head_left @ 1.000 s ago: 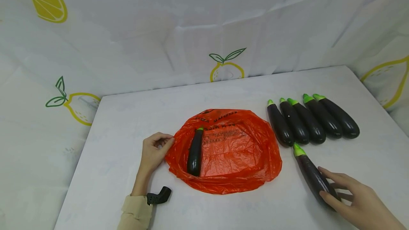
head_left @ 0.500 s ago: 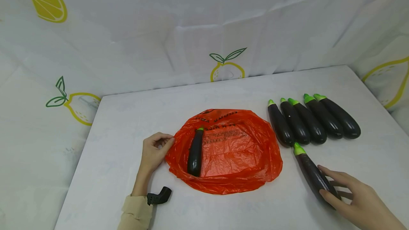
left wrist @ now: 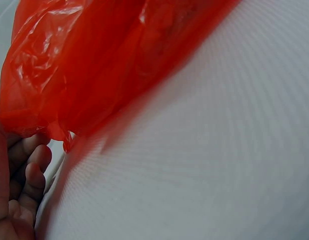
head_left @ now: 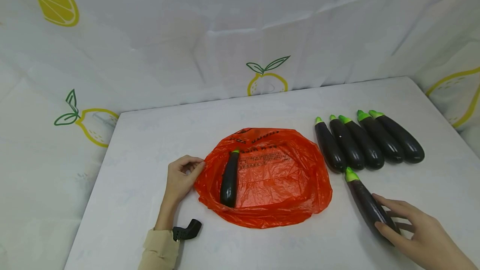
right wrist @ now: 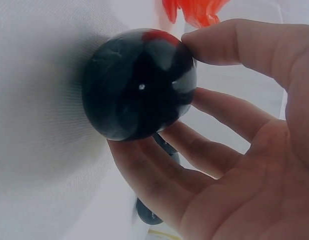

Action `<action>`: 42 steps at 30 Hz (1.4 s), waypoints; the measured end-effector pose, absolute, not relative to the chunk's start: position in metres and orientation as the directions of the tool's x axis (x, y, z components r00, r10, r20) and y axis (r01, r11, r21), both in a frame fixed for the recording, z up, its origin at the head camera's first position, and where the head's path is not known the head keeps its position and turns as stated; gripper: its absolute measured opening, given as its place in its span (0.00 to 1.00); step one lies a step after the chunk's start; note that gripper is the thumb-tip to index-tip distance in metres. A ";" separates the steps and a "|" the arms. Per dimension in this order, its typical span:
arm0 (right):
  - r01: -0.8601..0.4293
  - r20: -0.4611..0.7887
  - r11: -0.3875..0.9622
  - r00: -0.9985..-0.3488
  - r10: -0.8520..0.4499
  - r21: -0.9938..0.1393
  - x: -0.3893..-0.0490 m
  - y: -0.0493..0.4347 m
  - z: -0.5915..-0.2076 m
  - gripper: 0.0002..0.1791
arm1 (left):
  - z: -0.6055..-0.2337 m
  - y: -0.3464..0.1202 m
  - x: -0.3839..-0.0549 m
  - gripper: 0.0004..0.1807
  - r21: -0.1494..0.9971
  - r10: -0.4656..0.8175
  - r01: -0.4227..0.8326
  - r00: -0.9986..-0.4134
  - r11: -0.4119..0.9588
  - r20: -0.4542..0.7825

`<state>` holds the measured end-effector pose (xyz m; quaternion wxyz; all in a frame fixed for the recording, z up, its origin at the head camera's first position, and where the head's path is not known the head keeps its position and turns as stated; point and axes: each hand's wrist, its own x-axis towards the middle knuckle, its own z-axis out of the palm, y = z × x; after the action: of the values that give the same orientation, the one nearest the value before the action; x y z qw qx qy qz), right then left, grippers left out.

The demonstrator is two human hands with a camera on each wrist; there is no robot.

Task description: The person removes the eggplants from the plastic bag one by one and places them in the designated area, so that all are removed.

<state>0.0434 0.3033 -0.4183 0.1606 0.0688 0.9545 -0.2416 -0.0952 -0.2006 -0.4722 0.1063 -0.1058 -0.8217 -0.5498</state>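
A red plastic bag (head_left: pixel 270 178) lies spread with its mouth up in the middle of the table, and one eggplant (head_left: pixel 229 180) rests inside along its left side. My left hand (head_left: pixel 183 178) pinches the bag's left rim between thumb and fingers; the left wrist view shows the red film (left wrist: pixel 84 65) above the curled fingers. At the right front, my right hand (head_left: pixel 416 228) grips the thick end of another eggplant (head_left: pixel 365 203), whose green stem points away toward the row behind. In the right wrist view, thumb and fingers curl round that eggplant's rounded end (right wrist: pixel 139 85).
Several eggplants (head_left: pixel 354 145) lie side by side at the back right, green stems toward the wall. A black wrist-camera mount (head_left: pixel 187 230) sticks out from the left wrist. Behind the white table (head_left: pixel 157 132) hangs a white cloth (head_left: pixel 168 53) printed with lemons.
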 end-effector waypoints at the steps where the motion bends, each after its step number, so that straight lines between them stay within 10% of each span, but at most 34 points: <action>1: 0.210 -0.343 0.874 -0.938 0.054 -0.438 0.043 0.303 -0.417 0.40 | -0.472 -0.201 -0.095 0.04 0.880 0.057 0.290 -0.955 0.376 0.290; 20: 0.214 -0.323 0.879 -0.944 0.073 -0.425 0.042 0.303 -0.416 0.38 | -0.472 -0.201 -0.096 0.04 0.887 0.059 0.296 -0.954 0.355 0.295; 42: 0.113 -0.005 0.844 -0.992 0.130 -0.524 0.040 0.282 -0.403 0.29 | -0.473 -0.202 -0.095 0.05 0.879 0.069 0.292 -0.955 0.378 0.288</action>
<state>0.0400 0.2821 -0.4030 -0.0154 0.0633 0.9601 -0.2719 -0.0948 -0.2019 -0.4728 0.1023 -0.1096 -0.8237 -0.5469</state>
